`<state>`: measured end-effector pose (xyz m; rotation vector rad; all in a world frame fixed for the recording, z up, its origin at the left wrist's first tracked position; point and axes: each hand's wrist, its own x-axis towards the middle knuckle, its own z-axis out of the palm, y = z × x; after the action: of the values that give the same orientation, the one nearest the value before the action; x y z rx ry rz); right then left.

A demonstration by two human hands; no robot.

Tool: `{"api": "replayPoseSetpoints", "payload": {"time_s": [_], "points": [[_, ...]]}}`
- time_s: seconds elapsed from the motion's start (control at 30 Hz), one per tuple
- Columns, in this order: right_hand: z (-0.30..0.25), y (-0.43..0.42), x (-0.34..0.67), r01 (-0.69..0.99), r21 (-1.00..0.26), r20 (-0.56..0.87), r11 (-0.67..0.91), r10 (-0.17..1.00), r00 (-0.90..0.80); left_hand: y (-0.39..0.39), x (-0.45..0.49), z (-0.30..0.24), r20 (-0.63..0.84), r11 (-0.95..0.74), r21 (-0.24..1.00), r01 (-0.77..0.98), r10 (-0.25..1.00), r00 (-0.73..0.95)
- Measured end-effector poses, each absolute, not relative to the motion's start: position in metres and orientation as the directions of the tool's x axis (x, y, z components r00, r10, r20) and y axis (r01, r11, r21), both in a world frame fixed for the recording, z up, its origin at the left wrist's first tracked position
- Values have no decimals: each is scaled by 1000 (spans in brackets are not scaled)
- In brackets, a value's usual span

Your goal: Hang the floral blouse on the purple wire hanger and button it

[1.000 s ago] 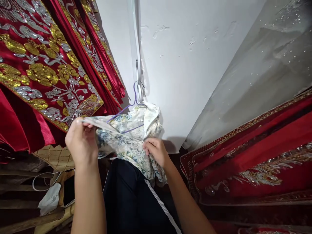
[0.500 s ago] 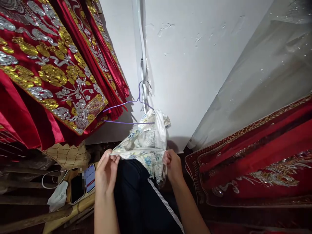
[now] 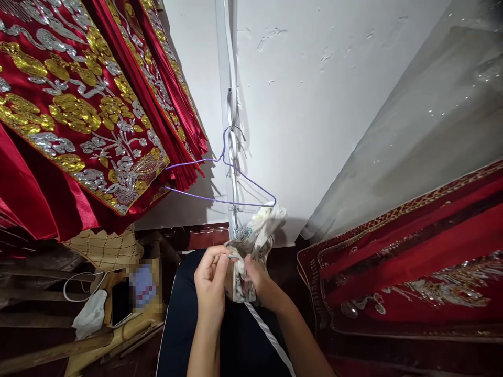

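Observation:
A white floral garment (image 3: pixel 262 230) is bunched between my hands, its upper end touching the right corner of a purple wire hanger (image 3: pixel 220 200). The hanger hangs by its hook from a pale strap on the wall. My left hand (image 3: pixel 212 269) pinches an edge of the cloth between thumb and fingers. Close beside it on the right, my right hand (image 3: pixel 259 280) is closed on the gathered cloth, with its fingertips partly hidden. Below the garment are my dark trousers (image 3: pixel 192 309) with a white side stripe.
Red cloths with gold and silver sequins (image 3: pixel 90 115) hang at the left. A bamboo seat (image 3: pixel 133 327) with phones, a white cable and crumpled tissue (image 3: pixel 90 314) stands lower left. Embroidered red fabric (image 3: pixel 412 272) and plastic sheeting (image 3: pixel 377 162) fill the right side.
The garment has come off most of the hanger and now meets only its right corner. My hands have drawn together, the left moving right, and the stretched cloth is now bunched.

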<state>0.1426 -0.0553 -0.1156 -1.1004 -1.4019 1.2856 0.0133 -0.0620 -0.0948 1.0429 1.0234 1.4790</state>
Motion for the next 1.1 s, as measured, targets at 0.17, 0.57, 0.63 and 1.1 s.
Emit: {"api": "replayPoseSetpoints", "payload": {"time_s": [0.17,0.57,0.63,1.1], "points": [[-78,-51,152,140,-973,92,183,867,-490,-55,-16,-92,236,-237,972,10,970,62],[3,-1,211,208,-850,444,483,871,-208,-71,-43,-67,173,-272,957,99,812,557],[1,0,200,169,-864,440,474,875,-204,-82,-41,-63,149,-210,976,59,839,523],[-71,85,191,74,-984,173,163,972,162,-45,-112,-41,-75,-173,627,759,957,280]]}}
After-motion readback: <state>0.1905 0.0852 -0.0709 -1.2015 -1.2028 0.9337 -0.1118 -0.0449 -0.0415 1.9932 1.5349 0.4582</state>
